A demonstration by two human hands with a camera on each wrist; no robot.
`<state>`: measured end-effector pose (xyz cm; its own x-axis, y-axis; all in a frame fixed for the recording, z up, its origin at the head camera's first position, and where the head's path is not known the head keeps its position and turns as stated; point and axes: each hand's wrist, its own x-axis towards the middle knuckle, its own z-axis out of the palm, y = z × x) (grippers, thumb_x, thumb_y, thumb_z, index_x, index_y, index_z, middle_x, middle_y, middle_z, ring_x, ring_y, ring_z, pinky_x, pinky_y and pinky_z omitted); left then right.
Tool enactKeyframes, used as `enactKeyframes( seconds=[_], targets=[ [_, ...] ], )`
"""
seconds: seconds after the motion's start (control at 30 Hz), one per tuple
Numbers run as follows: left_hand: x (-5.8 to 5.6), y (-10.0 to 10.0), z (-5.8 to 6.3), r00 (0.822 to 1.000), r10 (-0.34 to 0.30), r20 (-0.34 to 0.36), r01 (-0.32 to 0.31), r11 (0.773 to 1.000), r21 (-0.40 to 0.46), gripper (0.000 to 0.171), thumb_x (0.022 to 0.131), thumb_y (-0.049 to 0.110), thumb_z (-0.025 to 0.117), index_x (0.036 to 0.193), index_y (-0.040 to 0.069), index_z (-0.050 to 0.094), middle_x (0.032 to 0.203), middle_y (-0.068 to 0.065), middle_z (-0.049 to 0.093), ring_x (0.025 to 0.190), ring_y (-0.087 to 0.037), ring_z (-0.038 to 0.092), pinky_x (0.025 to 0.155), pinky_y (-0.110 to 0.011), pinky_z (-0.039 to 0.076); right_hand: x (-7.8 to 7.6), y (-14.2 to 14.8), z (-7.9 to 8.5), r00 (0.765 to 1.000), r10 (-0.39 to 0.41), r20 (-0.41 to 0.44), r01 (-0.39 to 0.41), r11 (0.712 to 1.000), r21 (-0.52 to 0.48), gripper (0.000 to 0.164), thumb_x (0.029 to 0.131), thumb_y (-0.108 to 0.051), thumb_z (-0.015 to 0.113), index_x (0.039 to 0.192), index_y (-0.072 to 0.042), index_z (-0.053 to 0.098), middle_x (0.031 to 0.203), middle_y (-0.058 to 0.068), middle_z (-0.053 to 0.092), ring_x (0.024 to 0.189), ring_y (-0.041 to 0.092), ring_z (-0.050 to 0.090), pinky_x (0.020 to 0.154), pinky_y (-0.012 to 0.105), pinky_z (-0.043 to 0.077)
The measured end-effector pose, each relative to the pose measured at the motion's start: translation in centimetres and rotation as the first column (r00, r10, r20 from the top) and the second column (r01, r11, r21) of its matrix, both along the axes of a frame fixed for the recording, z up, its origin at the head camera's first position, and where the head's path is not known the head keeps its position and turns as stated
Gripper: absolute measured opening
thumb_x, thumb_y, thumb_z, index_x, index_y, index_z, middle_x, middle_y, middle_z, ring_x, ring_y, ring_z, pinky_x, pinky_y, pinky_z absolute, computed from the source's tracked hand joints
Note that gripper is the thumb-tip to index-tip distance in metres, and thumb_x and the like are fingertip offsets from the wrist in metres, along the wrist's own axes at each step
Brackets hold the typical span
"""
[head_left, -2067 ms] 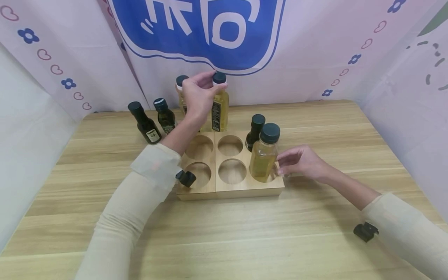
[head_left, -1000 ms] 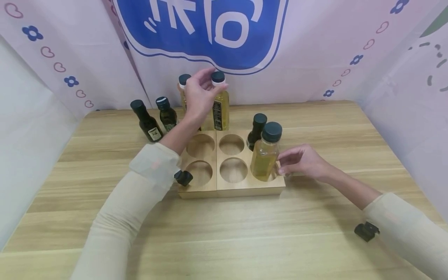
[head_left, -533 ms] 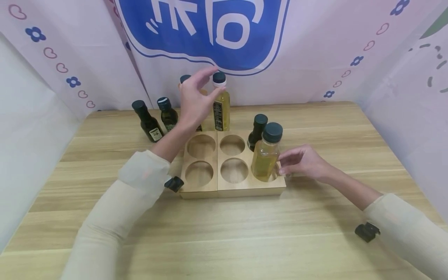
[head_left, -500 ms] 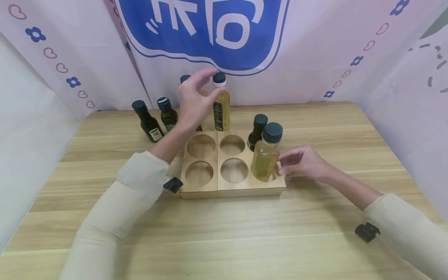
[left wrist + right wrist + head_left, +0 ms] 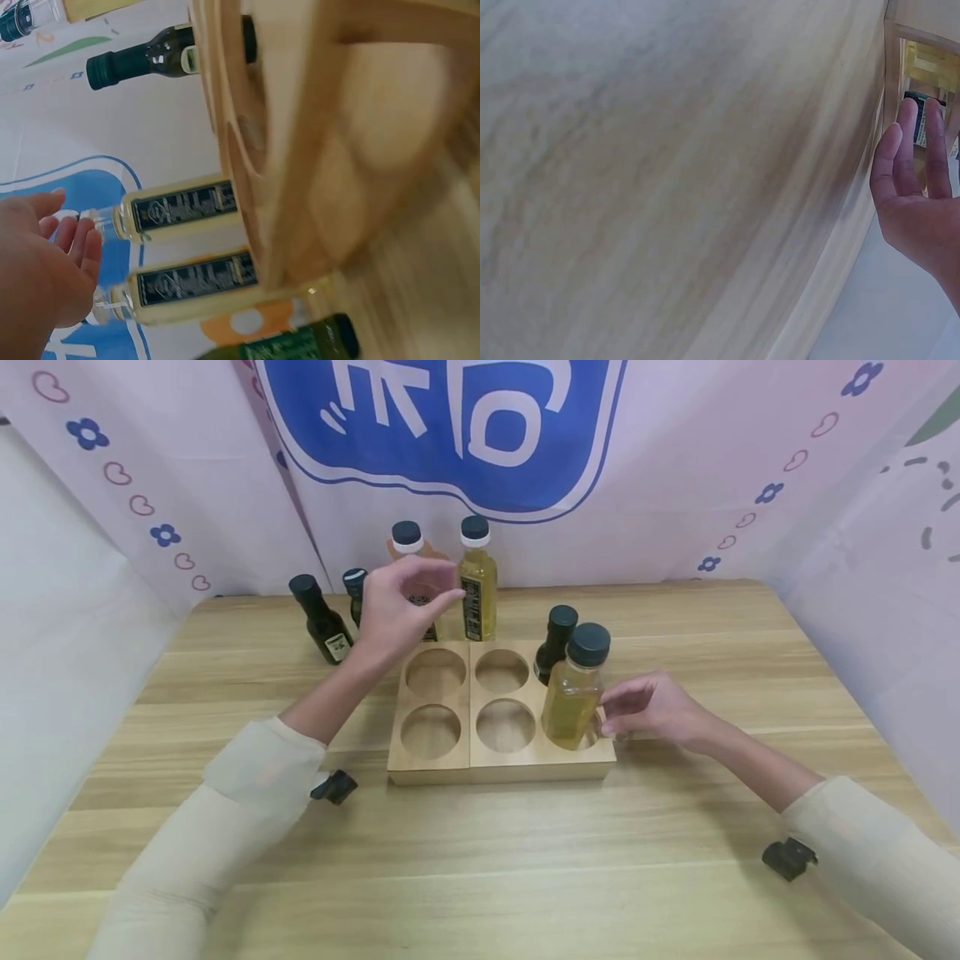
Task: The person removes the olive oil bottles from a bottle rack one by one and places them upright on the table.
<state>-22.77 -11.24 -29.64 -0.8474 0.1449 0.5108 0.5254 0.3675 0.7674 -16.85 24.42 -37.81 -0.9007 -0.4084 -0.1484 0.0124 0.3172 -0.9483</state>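
Observation:
A wooden holder (image 5: 468, 760) with several round holes stands on the table. Just behind it stand two yellow oil bottles with dark caps, the right oil bottle (image 5: 480, 589) and the left oil bottle (image 5: 408, 539). My left hand (image 5: 393, 606) hovers in front of the left one, thumb and fingers apart, holding nothing. In the left wrist view, the same hand (image 5: 49, 262) is near both bottle necks. My right hand (image 5: 656, 714) is at the holder's right end, fingers near a large oil bottle (image 5: 573, 702) in the front right hole; contact cannot be told.
A small dark bottle (image 5: 555, 643) stands in the back right hole. Left of the holder are another dark bottle (image 5: 326, 622) and a second, partly hidden dark bottle (image 5: 355, 585). A printed cloth (image 5: 637, 527) hangs behind the table.
My left hand has let go of the right oil bottle's cap and moved left and down toward the person. That bottle stays standing. My right hand has hardly moved.

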Motion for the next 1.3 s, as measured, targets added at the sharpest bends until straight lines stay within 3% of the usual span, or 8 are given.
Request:
enactKeyframes(
  seconds=[0.3,0.47,0.6,0.73,0.83,1.1,1.3],
  targets=[
    [0.8,-3.1,-1.9,0.982,0.0,0.19,0.022,0.993,-0.114,0.028,0.091,0.006,0.081,0.116,-0.003,0.073,0.105,-0.019,0.075,0.087,-0.011,0.068,0.079,-0.019,0.059,0.0,0.0,0.0,1.0,-0.004,0.002,0.004,1.0,-0.006,0.041,0.079,0.009,0.083,0.116,0.015,0.067,0.106,0.019,0.076,0.087,0.014,0.073,0.076,0.03,0.065],
    [0.9,-4.6,-3.0,0.964,0.031,0.265,0.021,0.982,-0.188,0.035,0.091,0.011,0.081,0.122,-0.004,0.071,0.108,-0.022,0.07,0.092,-0.02,0.065,0.076,-0.018,0.056,0.1,0.0,0.1,1.0,-0.004,0.002,0.004,1.0,-0.002,0.041,0.079,0.008,0.083,0.116,0.015,0.067,0.106,0.019,0.076,0.087,0.014,0.073,0.076,0.03,0.065],
    [0.9,-5.4,-3.6,0.947,0.063,0.314,0.027,0.961,-0.276,0.044,0.091,0.017,0.083,0.128,-0.003,0.069,0.111,-0.023,0.065,0.097,-0.029,0.064,0.081,-0.028,0.054,0.1,-0.1,0.2,1.0,-0.005,-0.002,0.005,1.0,0.005,0.042,0.079,0.008,0.083,0.117,0.016,0.066,0.108,0.021,0.075,0.089,0.014,0.073,0.077,0.03,0.065],
    [0.9,-6.1,-4.2,0.914,0.077,0.399,0.061,0.944,-0.323,0.055,0.093,0.02,0.08,0.139,-0.004,0.061,0.117,-0.024,0.062,0.105,-0.034,0.062,0.09,-0.04,0.054,0.2,-0.1,0.2,1.0,-0.005,-0.001,0.005,1.0,0.005,0.042,0.08,0.008,0.083,0.117,0.016,0.066,0.109,0.022,0.075,0.089,0.014,0.073,0.077,0.03,0.065],
    [0.9,-6.5,-4.5,0.885,0.062,0.46,0.094,0.946,-0.309,0.06,0.096,0.021,0.077,0.145,-0.004,0.053,0.12,-0.024,0.061,0.107,-0.033,0.06,0.095,-0.042,0.053,0.2,-0.1,0.3,1.0,-0.006,0.003,0.006,1.0,0.003,0.042,0.08,0.008,0.083,0.117,0.016,0.066,0.108,0.021,0.075,0.088,0.014,0.073,0.077,0.03,0.065],
    [0.9,-7.2,-5.6,0.815,-0.005,0.579,0.145,0.97,-0.195,0.065,0.094,0.017,0.079,0.15,-0.002,0.05,0.118,-0.021,0.061,0.099,-0.025,0.06,0.081,-0.025,0.056,0.2,-0.2,0.3,1.0,-0.007,-0.006,0.008,1.0,0.015,0.043,0.08,0.008,0.083,0.117,0.016,0.065,0.11,0.024,0.074,0.089,0.013,0.073,0.079,0.029,0.064],
    [0.8,-7.5,-6.3,0.744,-0.068,0.665,0.163,0.983,-0.081,0.065,0.094,0.013,0.078,0.151,0.002,0.048,0.121,-0.021,0.058,0.095,-0.021,0.062,0.084,-0.034,0.063,0.2,-0.2,0.3,1.0,-0.008,-0.004,0.009,1.0,0.023,0.043,0.08,0.007,0.083,0.118,0.016,0.065,0.111,0.024,0.074,0.089,0.013,0.073,0.079,0.029,0.064]
  ],
)
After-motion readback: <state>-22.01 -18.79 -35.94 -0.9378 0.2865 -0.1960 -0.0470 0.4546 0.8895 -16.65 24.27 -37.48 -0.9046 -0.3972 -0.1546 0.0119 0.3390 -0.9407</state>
